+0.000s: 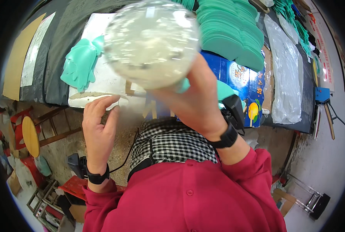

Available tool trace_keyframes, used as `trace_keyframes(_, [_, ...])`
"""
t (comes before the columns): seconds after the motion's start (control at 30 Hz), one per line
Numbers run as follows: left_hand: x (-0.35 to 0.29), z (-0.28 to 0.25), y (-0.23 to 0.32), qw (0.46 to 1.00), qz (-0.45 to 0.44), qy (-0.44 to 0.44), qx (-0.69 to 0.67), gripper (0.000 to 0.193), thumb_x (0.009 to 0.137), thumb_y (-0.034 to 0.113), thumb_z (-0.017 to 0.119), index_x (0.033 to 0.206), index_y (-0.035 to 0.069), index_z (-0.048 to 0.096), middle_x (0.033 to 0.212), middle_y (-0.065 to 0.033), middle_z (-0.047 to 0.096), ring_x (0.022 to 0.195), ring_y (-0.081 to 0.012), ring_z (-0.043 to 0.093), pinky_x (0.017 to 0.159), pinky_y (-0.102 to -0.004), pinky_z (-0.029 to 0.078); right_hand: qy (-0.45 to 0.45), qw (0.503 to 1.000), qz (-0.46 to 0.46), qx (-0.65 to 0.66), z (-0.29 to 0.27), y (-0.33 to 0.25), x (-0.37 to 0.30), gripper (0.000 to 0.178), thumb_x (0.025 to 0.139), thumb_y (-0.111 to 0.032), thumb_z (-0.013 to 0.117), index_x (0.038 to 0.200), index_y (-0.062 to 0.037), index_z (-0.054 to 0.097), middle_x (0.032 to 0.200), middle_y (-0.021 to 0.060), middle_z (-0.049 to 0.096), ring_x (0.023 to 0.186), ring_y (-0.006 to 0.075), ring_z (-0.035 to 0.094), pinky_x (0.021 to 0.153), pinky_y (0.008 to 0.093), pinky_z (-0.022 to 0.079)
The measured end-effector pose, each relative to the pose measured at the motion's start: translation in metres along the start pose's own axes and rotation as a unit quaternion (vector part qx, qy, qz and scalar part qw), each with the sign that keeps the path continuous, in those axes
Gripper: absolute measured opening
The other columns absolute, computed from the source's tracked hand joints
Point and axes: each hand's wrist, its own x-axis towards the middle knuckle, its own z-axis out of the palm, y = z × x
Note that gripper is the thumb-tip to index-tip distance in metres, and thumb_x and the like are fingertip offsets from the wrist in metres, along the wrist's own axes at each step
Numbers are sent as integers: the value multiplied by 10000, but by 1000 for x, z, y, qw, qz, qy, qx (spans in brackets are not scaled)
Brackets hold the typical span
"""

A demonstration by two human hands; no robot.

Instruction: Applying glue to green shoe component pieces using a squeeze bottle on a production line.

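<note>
Close before the camera, my right hand (197, 102) is wrapped round a clear round container (153, 46) with pale, cloudy contents. The container is blurred, and its size hides part of the table behind it. Whether it is a jar or a cup I cannot tell. My left hand (99, 123) is at the table's near edge with its fingers bent and the thumb apart, by the torn edge of a white board (79, 99). No held thing shows in it. Thin green foam pieces (79, 65) lie in a loose pile on the board, beyond that hand.
Tall stacks of green foam sheets (230, 33) stand at the back right, beside a blue printed carton (253, 83). Further right lies clear plastic wrapping (284, 69). At the left are brown cardboard (19, 58) and a wooden stool (31, 136) on the floor.
</note>
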Motion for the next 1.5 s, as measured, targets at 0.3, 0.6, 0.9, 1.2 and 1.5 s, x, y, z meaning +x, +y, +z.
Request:
trace_keyframes(0.3, [2,1,6,999,-36,17,-5,230,947,34,679,1156,52,772,1137,-107,748,1083,-291,651,966,-387,503,-33,999,-22,7,25,-1,16,615,732,-107,930,1282,-39,664,1139,158,717,1044,365,706,898,429,576])
trace_keyframes(0.6, [42,25,24,998,50,-41,8,264,975,122,703,1218,31,746,1115,-111,711,1080,-276,625,964,-388,483,-9,979,152,135,-79,-5,-37,443,812,-47,925,1216,-3,747,1122,97,787,1032,203,752,897,340,583])
trace_keyframes(0.9, [83,63,50,973,116,-132,152,341,874,151,747,1195,36,722,1129,-130,680,1133,-349,619,1014,-439,486,178,926,318,99,-162,1,-95,424,860,24,876,1258,14,728,1180,108,779,1067,200,746,967,345,591])
trace_keyframes(1.2, [85,39,104,978,11,-174,-116,137,910,-16,700,1012,19,616,911,10,619,853,-76,534,778,-242,418,423,870,222,119,-220,21,-136,449,888,47,835,1307,8,679,1242,100,739,1123,203,720,1032,380,569])
trace_keyframes(1.5, [48,68,83,915,325,-199,130,255,803,-34,697,1029,83,707,1206,-63,705,1115,-312,632,1048,-454,435,269,925,251,97,-184,-9,-124,572,854,33,869,1380,9,643,1294,131,732,1165,240,729,1046,419,585])
